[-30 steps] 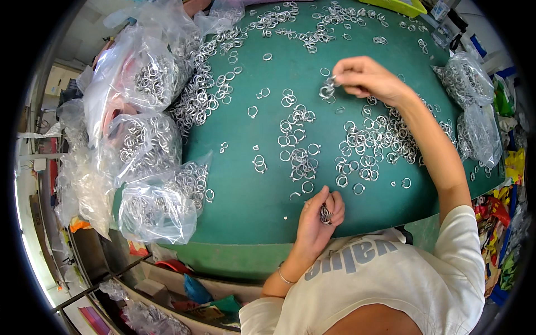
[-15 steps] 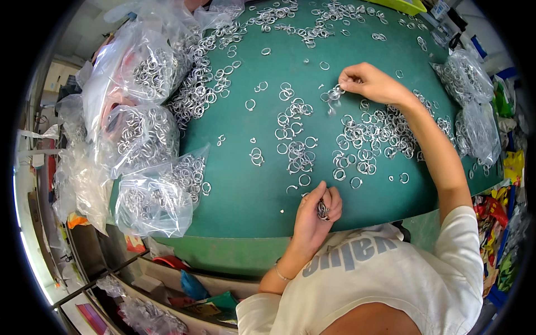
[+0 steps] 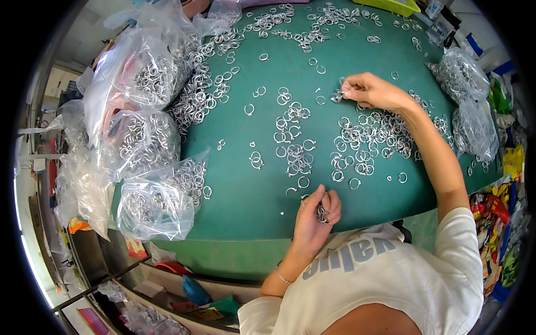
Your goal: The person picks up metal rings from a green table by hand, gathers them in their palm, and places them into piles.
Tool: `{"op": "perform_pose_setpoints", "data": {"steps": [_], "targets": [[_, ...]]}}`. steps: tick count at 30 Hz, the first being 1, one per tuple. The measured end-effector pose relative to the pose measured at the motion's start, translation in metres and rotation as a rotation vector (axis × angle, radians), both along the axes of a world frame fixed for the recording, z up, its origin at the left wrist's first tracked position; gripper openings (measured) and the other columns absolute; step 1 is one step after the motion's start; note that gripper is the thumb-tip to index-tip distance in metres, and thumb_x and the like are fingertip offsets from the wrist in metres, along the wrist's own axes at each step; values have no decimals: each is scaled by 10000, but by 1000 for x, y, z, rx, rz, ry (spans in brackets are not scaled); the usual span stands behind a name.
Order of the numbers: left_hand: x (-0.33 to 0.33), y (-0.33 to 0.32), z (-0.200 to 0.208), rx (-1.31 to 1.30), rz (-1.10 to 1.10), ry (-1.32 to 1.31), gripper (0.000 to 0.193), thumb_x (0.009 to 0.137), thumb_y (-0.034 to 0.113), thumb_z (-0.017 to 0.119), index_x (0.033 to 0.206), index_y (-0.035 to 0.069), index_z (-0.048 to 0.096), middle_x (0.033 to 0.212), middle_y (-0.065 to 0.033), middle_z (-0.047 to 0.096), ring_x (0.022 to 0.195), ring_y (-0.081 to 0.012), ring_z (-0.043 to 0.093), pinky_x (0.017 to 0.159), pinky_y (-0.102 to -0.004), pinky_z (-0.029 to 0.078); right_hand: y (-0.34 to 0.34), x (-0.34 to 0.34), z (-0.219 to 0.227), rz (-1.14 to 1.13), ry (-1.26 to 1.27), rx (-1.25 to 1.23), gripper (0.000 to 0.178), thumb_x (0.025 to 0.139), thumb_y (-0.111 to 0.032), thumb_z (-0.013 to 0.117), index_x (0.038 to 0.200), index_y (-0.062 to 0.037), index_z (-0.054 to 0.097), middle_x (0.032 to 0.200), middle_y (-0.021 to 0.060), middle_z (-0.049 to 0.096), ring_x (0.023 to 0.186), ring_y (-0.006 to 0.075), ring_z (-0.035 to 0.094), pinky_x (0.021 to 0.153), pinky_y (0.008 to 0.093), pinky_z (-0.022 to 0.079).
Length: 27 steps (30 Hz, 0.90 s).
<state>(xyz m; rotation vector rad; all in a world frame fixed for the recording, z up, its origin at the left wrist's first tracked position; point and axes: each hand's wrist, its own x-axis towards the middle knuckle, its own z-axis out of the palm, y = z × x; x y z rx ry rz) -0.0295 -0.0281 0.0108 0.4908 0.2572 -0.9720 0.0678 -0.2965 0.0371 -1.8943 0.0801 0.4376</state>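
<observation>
In my left hand (image 3: 314, 220), low at the table's near edge, a small bunch of silver-coloured rings (image 3: 322, 213) is gripped by curled fingers. Farther off, my right hand (image 3: 368, 90) pinches several rings (image 3: 337, 96) between thumb and fingertips, just over the green tabletop (image 3: 234, 195); their exact number cannot be made out. A single ring (image 3: 320, 100) lies beside those fingertips. Two more rings (image 3: 320, 70) rest farther away. Under and below my right forearm spreads a heap of loose rings (image 3: 385, 131). Between my hands, to the left, runs a looser cluster (image 3: 300, 159).
Clear plastic bags of rings (image 3: 151, 137) crowd the left side, with a spilled pile (image 3: 195, 95) beside them. More bags (image 3: 466, 78) stand at the right edge. A yellow-green tray (image 3: 391, 5) sits at the far edge. Open drawers (image 3: 162, 279) lie below the table's left front.
Beyond my right hand, a second ring now lies where a small blur showed before. The rings in my right fingers hang less low. My left hand keeps its hold, and the view has shifted slightly.
</observation>
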Motion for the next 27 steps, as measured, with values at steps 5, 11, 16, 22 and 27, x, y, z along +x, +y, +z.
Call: {"op": "perform_pose_setpoints", "data": {"steps": [5, 11, 16, 22, 27], "targets": [[1, -1, 3, 12, 3, 2, 389, 935, 252, 381, 591, 80, 322, 600, -13, 299, 528, -103, 282, 468, -229, 256, -29, 5, -29, 12, -296, -331, 174, 870, -182, 516, 812, -19, 525, 620, -52, 444, 511, 70, 338, 452, 258, 283], [1, 1, 2, 8, -10, 2, 392, 935, 254, 382, 589, 77, 323, 598, -15, 296, 526, -103, 283, 468, -229, 256, 1, 35, -10, -281, -443, -627, 263, 813, -255, 561, 873, 1, 574, 678, 128, 581, 631, 246, 560, 578, 367, 432], [-1, -5, 10, 21, -37, 8, 394, 932, 248, 386, 583, 79, 318, 593, -14, 282, 525, -103, 276, 464, -228, 251, 20, 69, -48, -277, -661, -1018, 264, 776, -280, 596, 900, -47, 581, 862, 151, 568, 853, 287, 577, 682, 404, 481], [-1, -6, 7, 14, 4, 74, 388, 932, 226, 381, 580, 83, 304, 592, -14, 276, 525, -104, 270, 451, -226, 238, 45, 7, -31, 44, -559, -666, 181, 782, -212, 595, 777, -31, 602, 754, 99, 564, 722, 292, 567, 608, 394, 448], [-2, -14, 7, 9, -25, 70, 364, 933, 219, 381, 602, 78, 325, 595, -15, 280, 524, -107, 269, 449, -230, 249, -8, -72, 0, -194, -522, -606, 166, 778, -201, 597, 814, -40, 618, 774, 124, 600, 749, 309, 580, 647, 393, 457]]}}
